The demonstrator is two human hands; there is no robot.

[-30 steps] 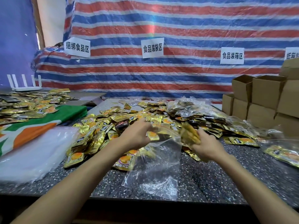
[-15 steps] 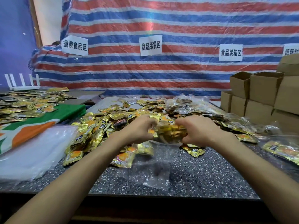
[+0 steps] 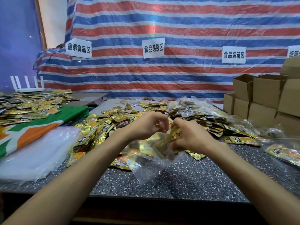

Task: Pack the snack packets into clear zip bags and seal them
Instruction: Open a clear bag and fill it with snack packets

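Near the front edge of the desk (image 3: 178,181), the left hand (image 3: 146,127) pinches the mouth of the clear bag (image 3: 151,169). The right hand (image 3: 190,135) grips a bundle of packets (image 3: 174,135) there. It is better to hold the mouth wide and push straight down.

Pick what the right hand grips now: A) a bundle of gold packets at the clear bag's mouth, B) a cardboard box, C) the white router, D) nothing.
A: the right hand grips gold packets, their lower ends inside the bag, whose mouth the left hand pinches.
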